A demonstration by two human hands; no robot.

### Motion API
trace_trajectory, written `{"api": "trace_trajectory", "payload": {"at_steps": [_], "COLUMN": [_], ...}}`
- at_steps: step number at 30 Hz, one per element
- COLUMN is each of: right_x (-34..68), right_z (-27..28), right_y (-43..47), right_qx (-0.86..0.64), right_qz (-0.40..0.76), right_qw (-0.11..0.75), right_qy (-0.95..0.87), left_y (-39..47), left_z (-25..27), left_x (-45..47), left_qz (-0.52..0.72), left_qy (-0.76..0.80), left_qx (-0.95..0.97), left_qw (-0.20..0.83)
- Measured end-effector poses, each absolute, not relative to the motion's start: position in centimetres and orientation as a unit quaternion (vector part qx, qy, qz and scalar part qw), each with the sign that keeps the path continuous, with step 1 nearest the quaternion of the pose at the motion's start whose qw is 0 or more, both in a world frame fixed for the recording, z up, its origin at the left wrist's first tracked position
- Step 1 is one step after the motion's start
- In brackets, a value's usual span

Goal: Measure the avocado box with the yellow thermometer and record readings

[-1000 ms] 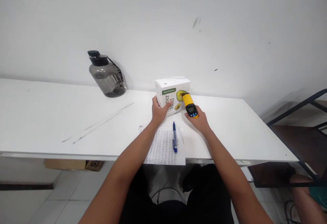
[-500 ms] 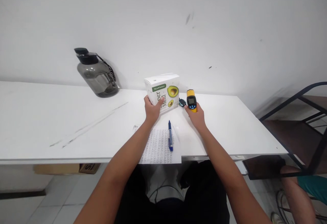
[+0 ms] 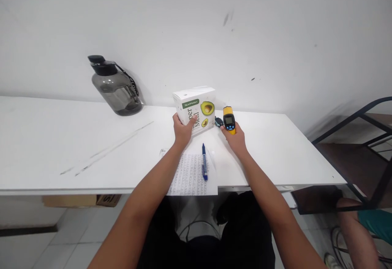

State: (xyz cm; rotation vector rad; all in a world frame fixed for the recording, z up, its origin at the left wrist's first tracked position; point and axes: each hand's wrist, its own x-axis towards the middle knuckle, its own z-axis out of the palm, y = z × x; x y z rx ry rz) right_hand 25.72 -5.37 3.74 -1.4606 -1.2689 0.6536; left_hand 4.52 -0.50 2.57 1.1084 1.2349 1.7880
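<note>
The left hand (image 3: pixel 183 132) is gripping a white, avocado-printed cardboard box (image 3: pixel 207 108) near the middle of the white tabletop (image 3: pixel 269 150), its printed face turning toward the person, its lettering running upward. The right hand (image 3: pixel 236 140) is clasping a yellow-and-black handheld device with a small screen (image 3: pixel 229 120), its long axis pointing toward the pale, scuffed wall (image 3: pixel 196 36). A blue pen (image 3: pixel 204 162) is lying lengthwise on printed white paper (image 3: pixel 186 175); a translucent grey jug (image 3: pixel 118 91) is standing left.
</note>
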Motion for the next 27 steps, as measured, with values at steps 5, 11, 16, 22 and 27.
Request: {"api": "trace_trajectory", "payload": {"at_steps": [5, 11, 16, 22, 27], "right_x": [25.7, 26.3, 26.8, 27.2, 27.7], "right_z": [4.1, 4.7, 4.9, 4.6, 4.2], "right_y": [-5.2, -5.1, -4.9, -4.5, -4.2], "right_qx": [-0.619, -0.691, -0.767, -0.800, -0.811], "right_qz": [0.285, 0.252, 0.155, 0.104, 0.085], "right_qw": [0.527, 0.459, 0.317, 0.239, 0.211], "right_qy": [-0.508, -0.497, -0.536, -0.541, -0.539], "left_y": [-0.7, -0.6, -0.7, -0.9, -1.0], "left_z": [2.8, 2.9, 3.0, 3.3, 3.5], "left_x": [4.6, 4.5, 4.6, 4.7, 4.7], "left_qz": [0.685, 0.683, 0.686, 0.689, 0.692], "left_qy": [0.482, 0.486, 0.486, 0.483, 0.481], "left_qx": [0.423, 0.416, 0.407, 0.401, 0.398], "left_qw": [0.344, 0.352, 0.357, 0.362, 0.362]}}
